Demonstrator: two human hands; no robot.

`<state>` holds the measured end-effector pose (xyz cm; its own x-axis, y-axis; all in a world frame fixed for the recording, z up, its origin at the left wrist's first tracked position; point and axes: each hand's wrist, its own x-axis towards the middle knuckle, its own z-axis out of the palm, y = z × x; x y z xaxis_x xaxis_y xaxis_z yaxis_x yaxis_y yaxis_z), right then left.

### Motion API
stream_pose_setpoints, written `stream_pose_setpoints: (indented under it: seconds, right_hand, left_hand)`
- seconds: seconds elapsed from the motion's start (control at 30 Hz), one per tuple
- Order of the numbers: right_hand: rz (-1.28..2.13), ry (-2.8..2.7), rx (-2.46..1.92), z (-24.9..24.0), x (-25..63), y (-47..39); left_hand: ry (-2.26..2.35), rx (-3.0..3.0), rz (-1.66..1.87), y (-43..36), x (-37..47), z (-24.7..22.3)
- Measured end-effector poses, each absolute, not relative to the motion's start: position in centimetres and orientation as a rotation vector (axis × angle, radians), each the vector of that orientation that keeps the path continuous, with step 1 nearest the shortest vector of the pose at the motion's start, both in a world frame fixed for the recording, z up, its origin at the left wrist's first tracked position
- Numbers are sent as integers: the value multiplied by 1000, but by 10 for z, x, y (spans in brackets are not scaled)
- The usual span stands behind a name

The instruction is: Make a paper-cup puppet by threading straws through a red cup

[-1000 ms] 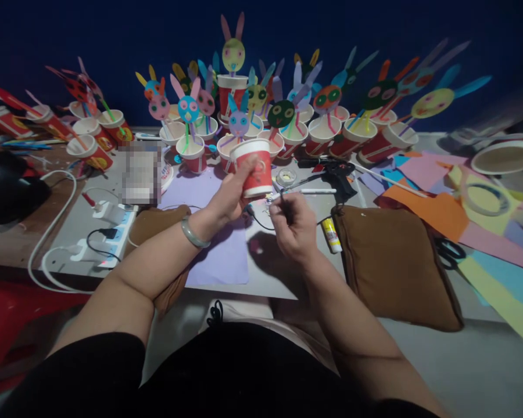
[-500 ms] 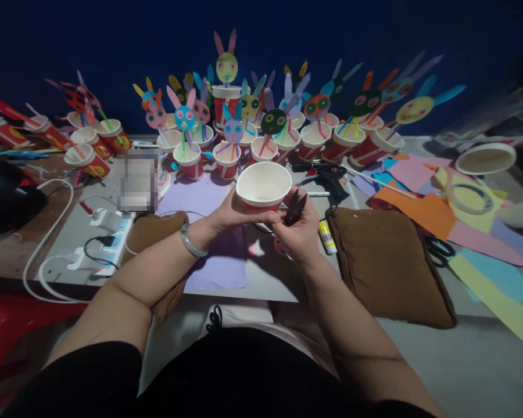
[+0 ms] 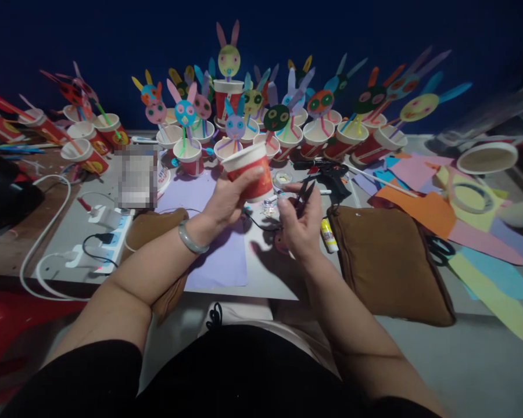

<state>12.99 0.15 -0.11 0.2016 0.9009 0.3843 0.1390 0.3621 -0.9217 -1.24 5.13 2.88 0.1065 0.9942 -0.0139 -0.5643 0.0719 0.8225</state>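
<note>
Tilted to one side, a red paper cup (image 3: 253, 177) with a white rim is in my left hand (image 3: 226, 203), the thumb across its front. My right hand (image 3: 303, 223) is to the right of the cup, apart from it, with its fingers closed on dark scissors (image 3: 304, 196), blades upward. Below the hands a purple sheet (image 3: 220, 261) lies on the grey table, and a small pink round piece (image 3: 281, 242) is partly hidden by my right hand. A glue stick (image 3: 329, 235) lies beside my right wrist.
Red cups with paper rabbit heads (image 3: 234, 126) stand in rows at the back. A power strip (image 3: 113, 247) is at left. Brown pouch (image 3: 387, 261), coloured paper (image 3: 418, 209), a tape roll (image 3: 469, 198) and black-handled scissors (image 3: 440, 249) lie at right.
My left hand has tipped the cup and moved it left and up, showing its red side. My right hand has come away from the cup, still holding the scissors.
</note>
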Motion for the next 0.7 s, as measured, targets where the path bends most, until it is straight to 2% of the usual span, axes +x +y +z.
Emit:
stream_pose_setpoints:
  seconds: [0.17,0.43,0.7]
  right_hand:
    - [974,-1281,-1002,4,126,-6]
    - [1063,-1784,-1064,6,124,-11]
    - [1172,-1665,-1006,5,121,-13]
  left_hand:
    - [733,576,1240,59,-20,41]
    - [793,499,1178,53,-18,46]
    - [827,468,1124,57,-21,46]
